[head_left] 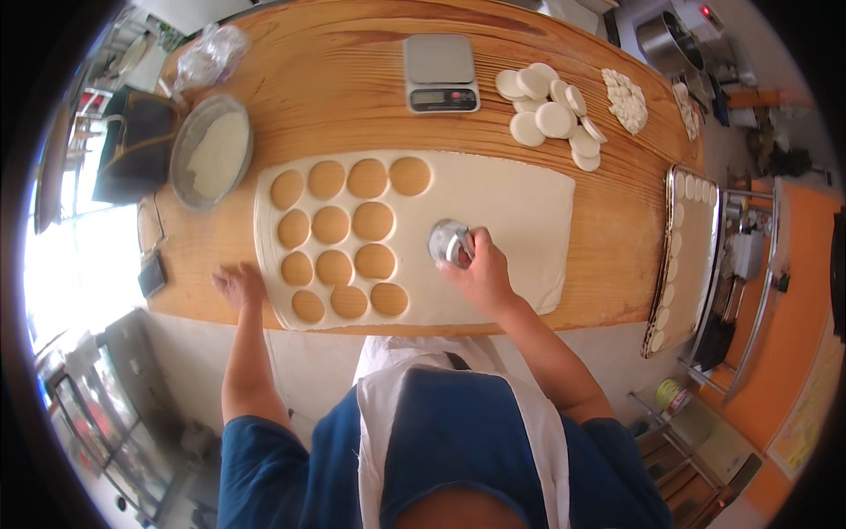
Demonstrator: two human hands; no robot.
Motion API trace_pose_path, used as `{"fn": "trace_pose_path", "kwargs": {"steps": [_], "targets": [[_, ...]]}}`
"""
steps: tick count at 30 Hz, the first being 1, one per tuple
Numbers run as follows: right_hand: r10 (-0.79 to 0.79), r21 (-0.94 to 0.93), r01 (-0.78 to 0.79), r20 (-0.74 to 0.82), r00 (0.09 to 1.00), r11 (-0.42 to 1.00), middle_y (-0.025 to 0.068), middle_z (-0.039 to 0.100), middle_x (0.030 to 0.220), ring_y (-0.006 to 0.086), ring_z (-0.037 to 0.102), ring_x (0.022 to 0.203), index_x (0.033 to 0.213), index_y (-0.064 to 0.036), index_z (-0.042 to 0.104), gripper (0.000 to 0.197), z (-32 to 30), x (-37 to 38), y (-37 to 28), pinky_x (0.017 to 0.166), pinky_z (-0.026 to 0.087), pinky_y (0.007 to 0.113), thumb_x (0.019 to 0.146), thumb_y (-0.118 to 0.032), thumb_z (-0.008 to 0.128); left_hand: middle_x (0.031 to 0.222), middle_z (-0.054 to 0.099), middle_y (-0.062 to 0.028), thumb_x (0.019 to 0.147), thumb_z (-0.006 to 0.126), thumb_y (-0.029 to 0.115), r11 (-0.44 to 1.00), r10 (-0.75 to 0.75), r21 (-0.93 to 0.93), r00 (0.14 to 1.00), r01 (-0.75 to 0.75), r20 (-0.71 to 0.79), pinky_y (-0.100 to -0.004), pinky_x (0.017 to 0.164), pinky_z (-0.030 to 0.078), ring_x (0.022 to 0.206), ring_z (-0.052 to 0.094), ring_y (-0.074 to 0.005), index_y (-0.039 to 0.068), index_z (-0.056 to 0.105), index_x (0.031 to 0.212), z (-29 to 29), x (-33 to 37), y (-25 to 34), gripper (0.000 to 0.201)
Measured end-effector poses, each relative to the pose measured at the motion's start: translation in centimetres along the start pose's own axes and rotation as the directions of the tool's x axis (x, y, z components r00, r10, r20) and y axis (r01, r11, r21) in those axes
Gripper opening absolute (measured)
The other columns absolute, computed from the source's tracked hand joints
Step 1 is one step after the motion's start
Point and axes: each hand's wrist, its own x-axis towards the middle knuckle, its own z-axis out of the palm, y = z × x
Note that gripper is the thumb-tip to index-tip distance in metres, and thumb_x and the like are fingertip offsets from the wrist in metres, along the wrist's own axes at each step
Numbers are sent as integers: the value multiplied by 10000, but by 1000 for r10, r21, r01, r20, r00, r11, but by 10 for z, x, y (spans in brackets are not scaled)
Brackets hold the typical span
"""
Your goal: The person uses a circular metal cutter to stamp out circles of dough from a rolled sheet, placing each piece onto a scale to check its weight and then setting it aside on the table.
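Observation:
A wide sheet of rolled dough (pixel 502 198) lies across the wooden table, with several round holes cut through its left half. My right hand (pixel 480 275) grips a round metal dough cutter (pixel 450 242) by its handle, over the dough just right of the holes. Whether the cutter presses into the dough or hovers I cannot tell. My left hand (pixel 240 286) rests on the bare table beside the dough's left edge, fingers spread and holding nothing. Cut dough rounds (pixel 553 119) lie in a loose heap beyond the sheet, at the far right.
A digital scale (pixel 440 75) stands at the back, and a metal bowl of flour (pixel 211 152) at the left. Dough scraps (pixel 625 101) lie far right. A baking tray (pixel 693 251) holding dough rounds sits past the table's right edge. A plastic bag (pixel 211 57) lies back left.

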Motion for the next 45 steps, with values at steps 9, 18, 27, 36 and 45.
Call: {"fn": "trace_pose_path", "kwargs": {"steps": [9,18,27,36,45], "targets": [[93,-335,-90,-7,996,938,126,557,717,269,566,654,878,9,426,431,43,50,-33,598,455,353,623,-224,685,1366,172,-149,846,299,433,995,-43,-87,999,42,-11,-401,1018,102,1272,118,-277,87,215,1312,-26,-35,8,586],[157,-538,-129,7,988,833,143,576,704,293,579,664,865,-6,433,417,60,64,-41,599,464,378,615,-238,672,1361,166,-173,836,333,417,991,-28,-129,998,21,-57,-408,1020,87,1274,102,-290,86,214,1308,-12,-33,-1,589],[-80,-664,432,490,868,610,155,578,734,298,572,662,867,-37,441,400,44,83,-27,579,462,392,626,-290,635,1362,180,-163,837,329,427,994,-17,-113,996,8,-87,-415,1017,94,1276,104,-280,92,232,1308,-11,-34,-2,586],[97,-423,-113,-59,994,899,122,559,693,290,564,649,855,-42,439,420,41,18,-30,588,447,378,590,-249,690,1355,161,-194,829,348,401,984,-5,-176,998,-6,-63,-422,1016,71,1273,93,-300,68,200,1303,-20,-34,3,597],[198,-599,-180,-36,980,780,102,558,681,248,564,629,867,-28,427,447,73,3,-28,581,453,352,594,-266,690,1356,152,-198,830,336,402,984,17,-175,997,-31,-79,-422,1017,55,1275,81,-300,69,198,1303,-13,-34,0,595]]}}
